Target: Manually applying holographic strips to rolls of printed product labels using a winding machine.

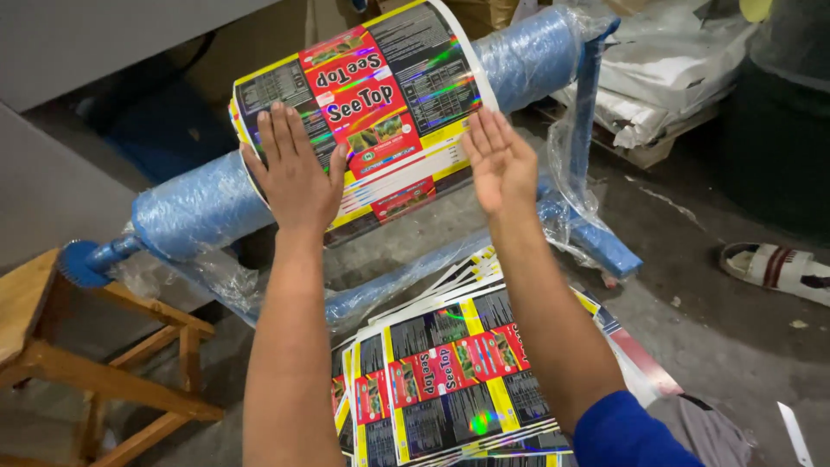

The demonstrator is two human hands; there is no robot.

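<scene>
A roll of glossy printed film (380, 95), yellow, red and black, sits on a blue plastic-wrapped roller (203, 203). My left hand (292, 166) lies flat on the roll's left side, fingers spread. On the roll's right edge my right hand (499, 160) presses with an open palm. A strip of the same printed film (450, 380) runs down from the roll and lies in folds between my forearms.
A wooden stool (52, 337) stands at the left. Clear plastic wrap (575, 164) hangs from the blue stand. White sacks on a pallet (657, 95) are at the back right, a sandal (774, 266) on the concrete floor at the right.
</scene>
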